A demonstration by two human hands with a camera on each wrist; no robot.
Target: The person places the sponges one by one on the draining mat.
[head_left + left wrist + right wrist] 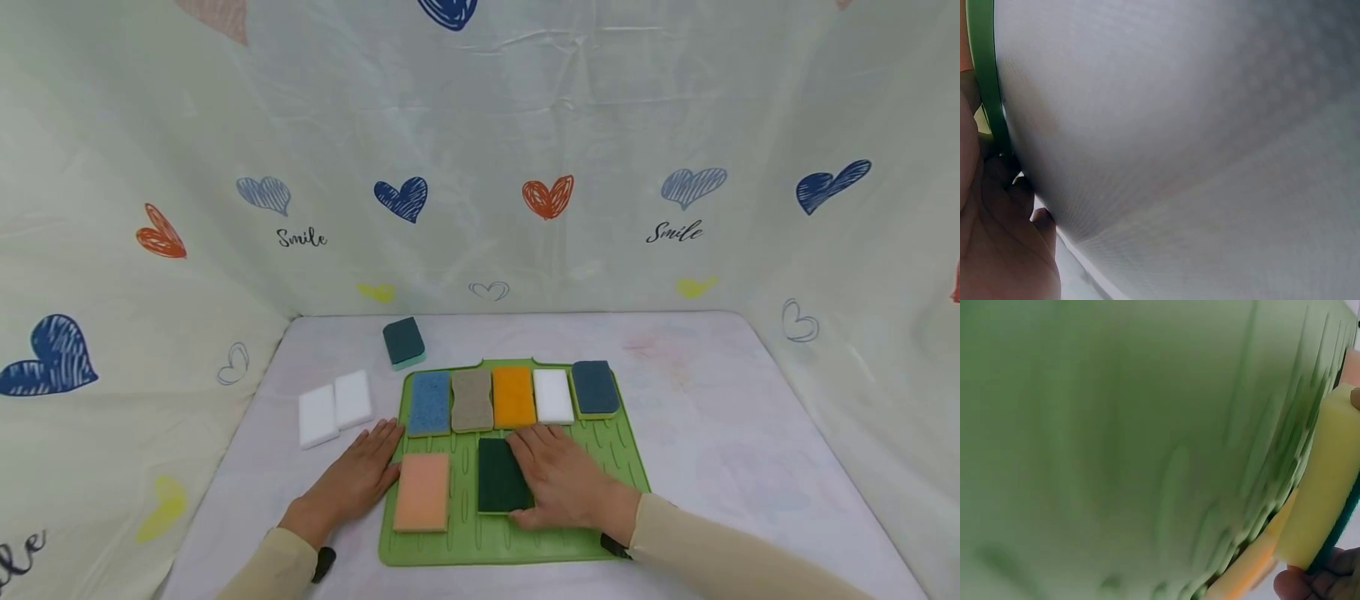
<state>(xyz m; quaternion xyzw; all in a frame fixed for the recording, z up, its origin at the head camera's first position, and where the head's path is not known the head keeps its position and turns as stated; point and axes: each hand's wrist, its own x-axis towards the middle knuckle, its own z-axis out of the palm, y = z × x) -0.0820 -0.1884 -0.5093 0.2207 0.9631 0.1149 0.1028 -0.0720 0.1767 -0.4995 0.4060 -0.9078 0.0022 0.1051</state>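
My right hand (558, 479) grips a scouring sponge (500, 477) by its right side, thumb at the near end and fingertips at the far end. The sponge has a dark green pad and a yellow foam body (1319, 481), and it is over the green mat (465, 542). At the mat's left edge, my left hand (360, 471) lies flat with fingers extended, the fingertips and thumb right at the rim. A peach sponge (422, 493) lies on the mat just right of the left thumb. In the left wrist view, the left hand (1007, 231) shows beside the mat's edge (985, 69).
Along the mat's far side lie a blue sponge (430, 403), a grey-brown one (472, 400), an orange one (513, 397), a white one (553, 397) and a dark blue one (595, 388). Off the mat are two white pads (352, 399) and a dark green sponge (404, 340).
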